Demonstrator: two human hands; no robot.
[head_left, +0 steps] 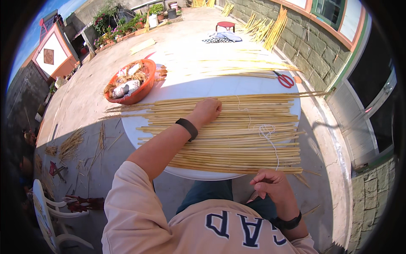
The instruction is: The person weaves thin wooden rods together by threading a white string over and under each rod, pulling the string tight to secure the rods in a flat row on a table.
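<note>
Where the left hand (pixel 206 111) rests, slender yellow stalks (pixel 228 136) lie parallel.

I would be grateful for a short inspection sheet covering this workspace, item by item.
Surface: white table, its far side in glaring sun.
Work items: stalks laid side by side; white thread loose across them; red-handled scissors beyond, to the right.
Clutter: orange basin, filled, by the table's left edge; straw scattered on the ground.
Hands: left hand on the stalks, fingers curled; right hand at the near edge, fingers curled, grip on the thread unclear.
Cables: nothing seen.
Surroundings: red stool, plants, stone wall, white chair.
</note>
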